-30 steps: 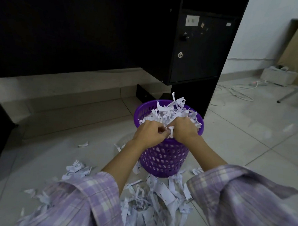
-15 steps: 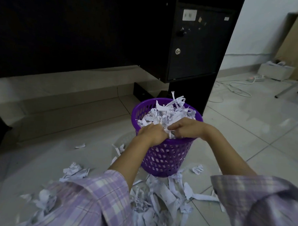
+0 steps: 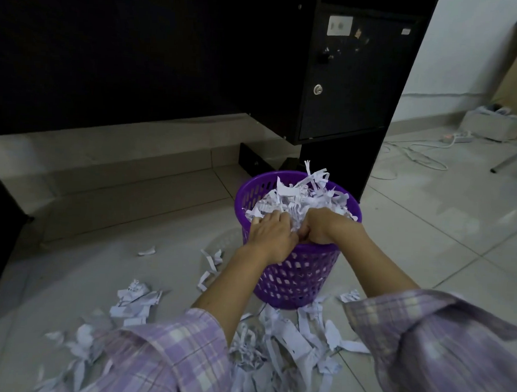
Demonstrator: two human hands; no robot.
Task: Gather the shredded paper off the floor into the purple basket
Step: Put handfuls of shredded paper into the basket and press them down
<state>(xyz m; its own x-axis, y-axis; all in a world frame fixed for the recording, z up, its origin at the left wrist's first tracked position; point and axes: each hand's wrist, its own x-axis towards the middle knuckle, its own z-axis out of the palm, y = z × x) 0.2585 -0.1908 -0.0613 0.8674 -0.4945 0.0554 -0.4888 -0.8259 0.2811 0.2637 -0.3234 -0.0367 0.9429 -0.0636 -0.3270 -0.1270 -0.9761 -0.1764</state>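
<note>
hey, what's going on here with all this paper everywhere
A person in a purple plaid shirt is clearing shredded paper off the floor into a purple basket. Both hands are at the basket's near rim, on the heaped paper: the left hand lies over the shreds, the right hand is curled among them. The basket is heaped above its rim, and many strips are on the tiles around it.

Pale glossy floor tiles [image 3: 427, 233] run to a white wall [image 3: 464, 56] on the right. A black cabinet [image 3: 345, 81] with a round lock stands on a dark base. Near the wall lie a white cable [image 3: 416, 156], a power strip [image 3: 458, 138] and a low box [image 3: 491, 124]. The light is dim.
</note>
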